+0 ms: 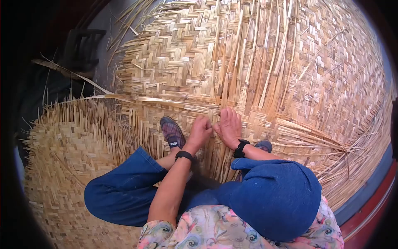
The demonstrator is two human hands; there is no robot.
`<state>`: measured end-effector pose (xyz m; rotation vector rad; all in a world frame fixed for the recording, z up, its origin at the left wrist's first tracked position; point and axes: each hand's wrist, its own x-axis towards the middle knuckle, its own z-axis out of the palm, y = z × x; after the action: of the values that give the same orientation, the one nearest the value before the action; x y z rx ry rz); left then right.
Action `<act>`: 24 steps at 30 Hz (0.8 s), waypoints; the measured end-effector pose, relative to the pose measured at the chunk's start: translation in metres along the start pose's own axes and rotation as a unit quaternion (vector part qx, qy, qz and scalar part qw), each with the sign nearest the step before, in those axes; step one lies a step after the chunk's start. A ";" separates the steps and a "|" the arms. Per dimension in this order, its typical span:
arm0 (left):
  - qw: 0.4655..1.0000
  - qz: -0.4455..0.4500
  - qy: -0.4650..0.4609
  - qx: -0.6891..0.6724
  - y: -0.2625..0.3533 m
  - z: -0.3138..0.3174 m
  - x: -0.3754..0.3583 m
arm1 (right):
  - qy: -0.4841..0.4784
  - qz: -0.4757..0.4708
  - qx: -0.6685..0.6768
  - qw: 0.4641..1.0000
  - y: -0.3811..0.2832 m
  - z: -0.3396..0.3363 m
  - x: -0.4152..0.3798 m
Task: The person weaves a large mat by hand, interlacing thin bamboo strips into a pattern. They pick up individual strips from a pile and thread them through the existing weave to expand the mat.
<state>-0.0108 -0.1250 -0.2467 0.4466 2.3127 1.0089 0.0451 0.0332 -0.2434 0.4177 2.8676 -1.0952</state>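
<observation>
My left hand is curled closed low over the woven mat, its fingertips facing my right hand. What it pinches is hidden under the fingers. Beside it, my right hand lies with its fingers stretched forward on the mat's surface, thumb toward the left hand. Both hands work in front of my feet, where flat, straw-coloured strips cross in the weave. A bundle of long loose strips runs away from my hands across the mat.
Another woven section with upright, ragged strip ends lies at left. Loose strips gather into a bunch at right. A long strip sticks out at upper left, near a dark stool-like object. My shoe rests on the mat.
</observation>
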 end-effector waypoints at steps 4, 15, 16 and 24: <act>0.999 -0.006 0.016 0.036 0.007 0.007 0.001 | 0.003 -0.001 -0.006 1.000 0.001 0.005 -0.001; 0.993 -0.089 0.071 0.003 0.019 -0.006 -0.025 | -0.088 -0.273 -0.094 0.953 0.003 -0.070 0.109; 0.987 -0.140 0.081 0.021 0.032 -0.011 -0.032 | -0.075 -0.354 -0.124 0.924 0.006 -0.069 0.132; 0.961 -0.247 0.027 0.121 0.033 -0.004 -0.078 | -0.413 -0.469 -0.239 0.743 -0.020 -0.052 0.230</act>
<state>0.0506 -0.1449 -0.1910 -0.0754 2.4279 0.5043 -0.1789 0.1074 -0.2224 -1.3104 2.2338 -0.2908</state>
